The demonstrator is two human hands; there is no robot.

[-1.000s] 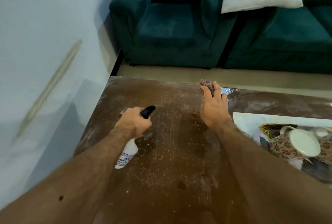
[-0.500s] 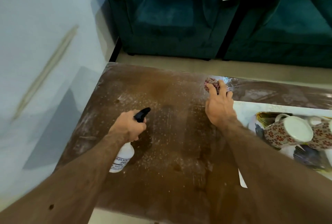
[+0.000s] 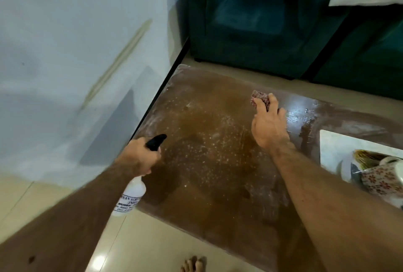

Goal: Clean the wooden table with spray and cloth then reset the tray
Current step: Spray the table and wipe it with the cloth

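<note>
Left hand (image 3: 139, 158), grip clenched around the neck of a white plastic spray bottle with black trigger head (image 3: 130, 195). The bottle's long axis runs diagonally: its base hangs toward the viewer past the near-left edge of the brown wooden worktop (image 3: 207, 162), and its black nozzle points away, over the speckled, wet-looking middle of the worktop. Right hand (image 3: 268, 127), fingers pressing a small red-and-white patterned cloth (image 3: 258, 98) flat against the worktop's far side; a glossy wet patch lies just right of the cloth. White rectangular tray (image 3: 331, 147), at the worktop's right edge, carrying floral-patterned ceramic cups (image 3: 386, 181). Beyond the worktop stands a teal upholstered armchair (image 3: 250, 21).
</note>
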